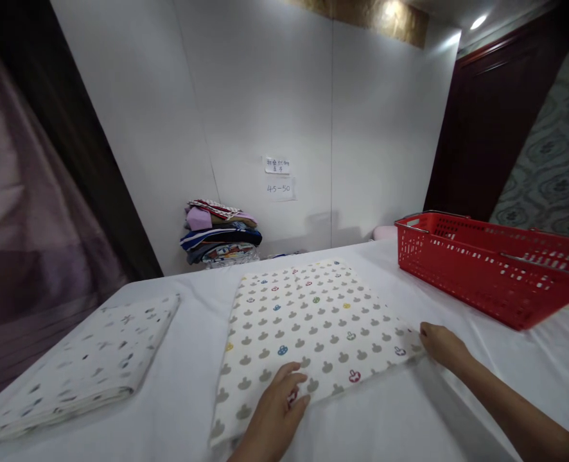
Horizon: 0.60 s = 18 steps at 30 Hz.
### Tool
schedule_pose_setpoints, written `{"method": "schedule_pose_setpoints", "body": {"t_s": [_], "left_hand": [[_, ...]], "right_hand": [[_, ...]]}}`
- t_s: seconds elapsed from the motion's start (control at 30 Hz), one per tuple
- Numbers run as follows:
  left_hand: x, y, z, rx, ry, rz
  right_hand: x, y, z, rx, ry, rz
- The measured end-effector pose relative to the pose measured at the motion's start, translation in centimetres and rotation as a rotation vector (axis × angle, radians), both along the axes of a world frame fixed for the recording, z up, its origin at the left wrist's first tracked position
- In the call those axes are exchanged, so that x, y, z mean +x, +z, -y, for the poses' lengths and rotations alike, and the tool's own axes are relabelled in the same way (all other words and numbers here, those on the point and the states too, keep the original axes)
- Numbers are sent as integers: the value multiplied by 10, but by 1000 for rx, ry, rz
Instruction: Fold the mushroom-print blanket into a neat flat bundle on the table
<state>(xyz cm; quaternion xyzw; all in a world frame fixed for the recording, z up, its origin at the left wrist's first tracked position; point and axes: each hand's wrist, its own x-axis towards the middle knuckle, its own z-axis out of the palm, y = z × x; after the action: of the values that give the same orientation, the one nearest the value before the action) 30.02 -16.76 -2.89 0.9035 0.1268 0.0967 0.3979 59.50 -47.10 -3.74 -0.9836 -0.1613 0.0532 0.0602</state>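
A folded cream cloth (308, 321) printed with small grey and coloured shapes lies flat in the middle of the white-covered table (192, 378). My left hand (277, 410) rests on its near edge, fingers curled down onto the fabric. At the cloth's near right corner, my right hand (441, 346) touches the edge with the fingers bent against the table. Neither hand lifts the cloth.
A second folded white cloth (96, 362) with dark specks lies at the left of the table. A red plastic basket (491, 266) stands at the right. A pile of folded fabrics (219, 234) sits against the white wall behind, under two paper labels (278, 176).
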Motion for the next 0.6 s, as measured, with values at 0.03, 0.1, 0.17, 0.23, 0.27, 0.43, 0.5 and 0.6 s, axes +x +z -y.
{"method": "schedule_pose_setpoints", "body": {"t_s": [0.03, 0.1, 0.17, 0.23, 0.27, 0.43, 0.5, 0.6], "left_hand": [[2, 2, 1, -9, -9, 4], [5, 5, 4, -25, -27, 1], [7, 3, 6, -45, -35, -4], [7, -4, 7, -66, -39, -5], [7, -9, 6, -75, -39, -5], [7, -22, 1, -101, -42, 7], [11, -16, 2, -108, -44, 16], [25, 1, 13, -108, -22, 24]], "right_hand": [[0, -1, -1, 9, -14, -7], [0, -4, -1, 27, -36, -33], [1, -8, -1, 32, -39, -52], [-1, -8, -1, 28, -38, -47], [-3, -6, -2, 23, -37, -33], [-14, 29, -17, 12, -24, 97], [-17, 50, -37, 142, -11, 99], [-32, 83, -92, 498, 134, 39]]}}
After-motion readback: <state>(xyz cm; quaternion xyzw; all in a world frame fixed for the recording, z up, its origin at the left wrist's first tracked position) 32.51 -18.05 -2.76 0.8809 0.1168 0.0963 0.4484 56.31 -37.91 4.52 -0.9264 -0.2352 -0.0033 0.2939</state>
